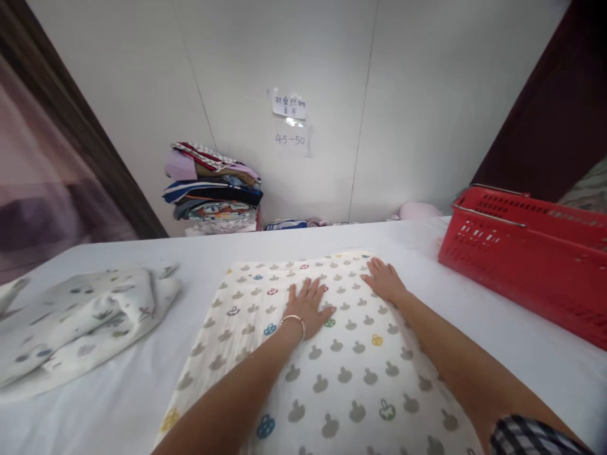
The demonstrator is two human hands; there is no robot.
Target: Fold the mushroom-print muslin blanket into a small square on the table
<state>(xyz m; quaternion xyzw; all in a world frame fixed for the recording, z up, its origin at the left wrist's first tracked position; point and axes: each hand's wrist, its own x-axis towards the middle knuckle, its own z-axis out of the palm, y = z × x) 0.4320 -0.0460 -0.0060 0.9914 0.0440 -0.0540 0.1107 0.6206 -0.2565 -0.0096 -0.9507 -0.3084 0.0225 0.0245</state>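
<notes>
A white cloth [341,379] printed with grey and coloured mushrooms lies spread out in front of me, its near end running out of view. My left hand [307,309], with a bangle at the wrist, rests on the middle of its upper part, fingers spread and palm down. Near the cloth's far right corner, my right hand [384,279] also lies flat with fingers apart. Neither hand grips anything. To the left is a second, crumpled white cloth [95,322] with a small print, apart from both hands.
The white-covered table [199,253] runs back to a pale wall. A red plastic basket [526,253] stands at the right. Behind the far edge rises a stack of folded fabrics [218,189]. Handwritten paper labels [290,107] are stuck on the wall.
</notes>
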